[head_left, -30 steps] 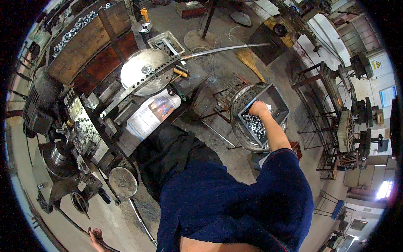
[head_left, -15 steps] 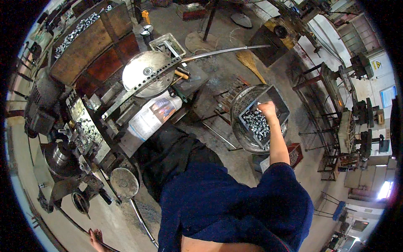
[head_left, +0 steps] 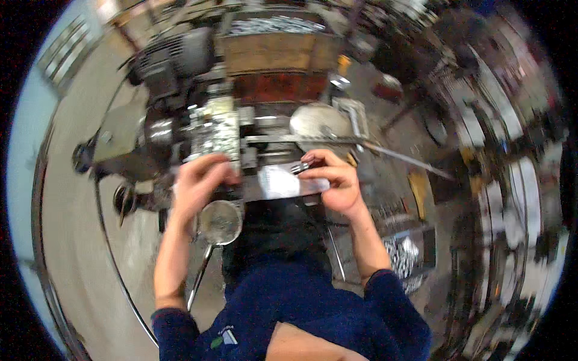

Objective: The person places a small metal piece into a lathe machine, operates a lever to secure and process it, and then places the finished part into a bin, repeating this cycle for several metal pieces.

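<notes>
My right hand (head_left: 338,183) pinches a small, shiny cylindrical metal part (head_left: 299,168) between thumb and fingers. It holds the part above a white printed sheet or bag (head_left: 279,182) lying over the machine's front. My left hand (head_left: 201,185) reaches over the near edge of the machine bed (head_left: 224,129), which is strewn with bright metal chips. Its fingers are bent but smeared by motion, so whether they hold anything is unclear. Beyond the right hand lie a round metal disc (head_left: 321,122) and a long flat bar with holes (head_left: 301,139).
A dark tray (head_left: 427,246) of small metal parts stands low on my right. Below my left hand is a round plate on a stalk (head_left: 220,222). A large bin (head_left: 280,54) full of metal pieces stands at the back, a motor (head_left: 171,57) left of it. A broom (head_left: 417,194) lies right.
My view has swung left toward the machine. My right hand has left the tray of parts and now holds one metal part. My left hand has risen from the lower left to the machine.
</notes>
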